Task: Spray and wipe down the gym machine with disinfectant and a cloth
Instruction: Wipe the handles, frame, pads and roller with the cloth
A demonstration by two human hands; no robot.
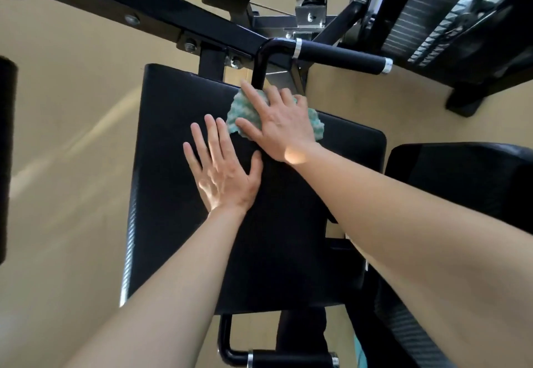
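The gym machine's black padded backrest [178, 194] fills the middle of the head view. A teal-and-white textured cloth [315, 125] lies bunched on its upper right part. My right hand [277, 125] presses flat on the cloth, fingers spread toward the pad's top edge. Just below and to the left of the cloth, my left hand [223, 171] rests flat on the bare pad, fingers apart, holding nothing. No spray bottle is in view.
A black handle with a foam grip [343, 57] juts out right above the pad. The black frame beam [144, 13] crosses the top. A weight stack [438, 24] stands top right. Another black pad [461, 183] sits at the right, and a lower handle [291, 357] at the bottom.
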